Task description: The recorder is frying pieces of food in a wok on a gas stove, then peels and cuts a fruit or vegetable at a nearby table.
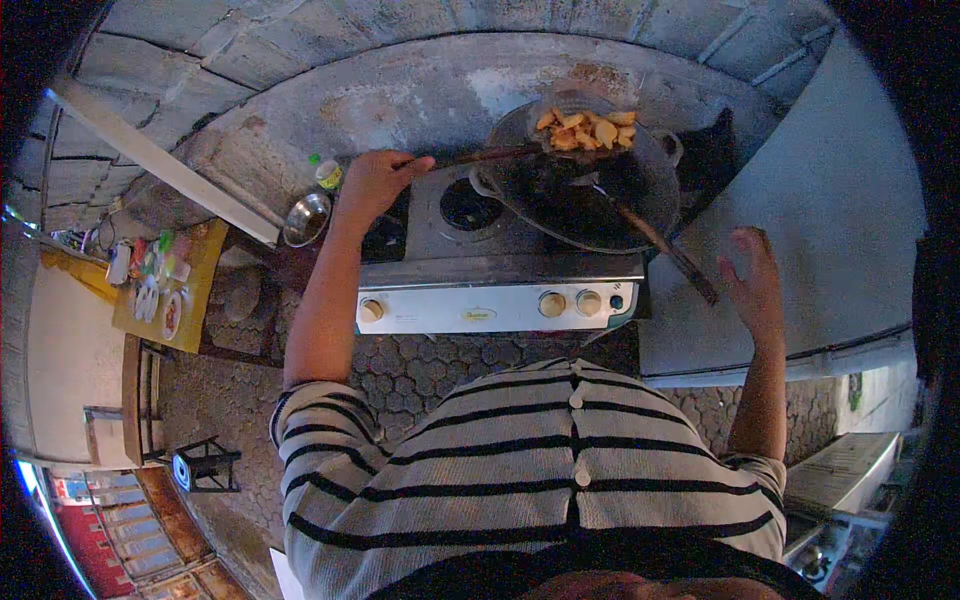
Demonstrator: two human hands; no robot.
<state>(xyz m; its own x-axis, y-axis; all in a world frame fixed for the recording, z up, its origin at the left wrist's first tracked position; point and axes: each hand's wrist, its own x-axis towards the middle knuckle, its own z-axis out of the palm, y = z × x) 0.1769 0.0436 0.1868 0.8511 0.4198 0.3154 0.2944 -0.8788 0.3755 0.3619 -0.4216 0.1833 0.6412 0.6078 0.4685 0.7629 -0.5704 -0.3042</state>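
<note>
**Utensil handle [655, 237] beside the unclosed right hand [755, 285]; skimmer [490, 156] in the left hand [380, 185]**

The utensil leans across the near-right rim of the wok [545, 215], its metal end inside, the shape of that end lost in shadow. Its long axis runs obliquely, from inside the wok down to the right, so that the free end of the handle points toward the person's right side. The right hand, much the nearer of the two, lies just to the right of this end, fingers spread and holding nothing; a narrow gap appears to separate them. The left hand is closed around the outer end of the skimmer's handle, which runs nearly level to the right. The skimmer's bowl, bearing golden-brown pieces [590, 130], lies over the far side of the wok.
</note>
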